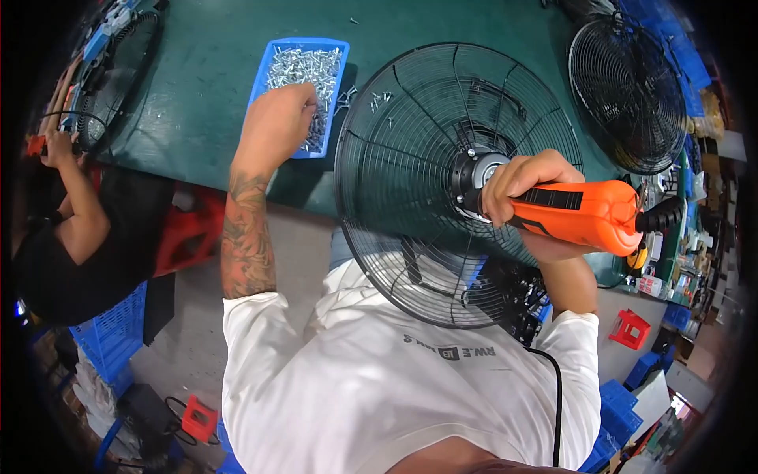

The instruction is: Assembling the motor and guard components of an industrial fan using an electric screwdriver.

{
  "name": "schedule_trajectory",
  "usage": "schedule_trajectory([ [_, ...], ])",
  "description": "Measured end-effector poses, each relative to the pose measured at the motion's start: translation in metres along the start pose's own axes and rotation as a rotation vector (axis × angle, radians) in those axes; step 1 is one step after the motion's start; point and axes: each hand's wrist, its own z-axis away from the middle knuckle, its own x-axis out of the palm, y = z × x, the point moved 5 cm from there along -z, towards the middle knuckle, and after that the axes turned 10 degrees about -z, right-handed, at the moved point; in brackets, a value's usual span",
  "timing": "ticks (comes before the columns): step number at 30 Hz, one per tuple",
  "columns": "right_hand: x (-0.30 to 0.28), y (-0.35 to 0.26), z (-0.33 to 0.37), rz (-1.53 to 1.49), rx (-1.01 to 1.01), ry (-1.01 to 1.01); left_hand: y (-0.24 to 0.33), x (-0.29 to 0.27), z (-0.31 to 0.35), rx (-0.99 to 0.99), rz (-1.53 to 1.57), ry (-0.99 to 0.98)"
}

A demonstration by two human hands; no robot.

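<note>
My right hand (pixel 530 180) is wrapped round an orange and black electric screwdriver (pixel 588 212), its front end pointing at the hub of a black wire fan guard (pixel 371 170). The tip is hidden behind my fingers. A round motor (pixel 493 164) with a silver face sits at the guard's centre. The guard overhangs the near edge of the green table (pixel 213 87). Over the near part of a blue tray (pixel 343 75) is my left hand (pixel 272 125), fingers curled down among silver screws (pixel 304 67). Whatever those fingertips hold is hidden.
Several loose screws (pixel 382 100) lie on the table beside the tray. Another black fan guard (pixel 628 95) is at the right, and one more (pixel 118 79) at the far left. A co-worker (pixel 67 229) sits at the left near a red stool (pixel 188 233).
</note>
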Motion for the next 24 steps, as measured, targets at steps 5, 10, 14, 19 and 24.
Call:
schedule_trajectory([
  [5, -0.008, -0.009, -0.006, -0.156, -0.04, -0.064, -0.005, -0.008, 0.001, -0.047, 0.043, -0.002],
  [10, -0.004, -0.048, -0.012, -0.211, -0.16, -0.115, 0.017, -0.034, 0.008, -0.049, 0.071, 0.126],
  [14, 0.003, -0.104, 0.001, -0.11, -0.34, -0.118, 0.1, -0.057, 0.017, 0.055, 0.631, 0.104],
  [19, -0.001, -0.131, 0.019, -0.181, -0.433, -0.116, 0.192, -0.027, 0.051, 0.236, 0.892, -0.246],
  [24, -0.007, -0.13, 0.038, -0.125, -0.444, -0.176, 0.216, -0.017, 0.048, 0.36, 0.889, -0.262],
])
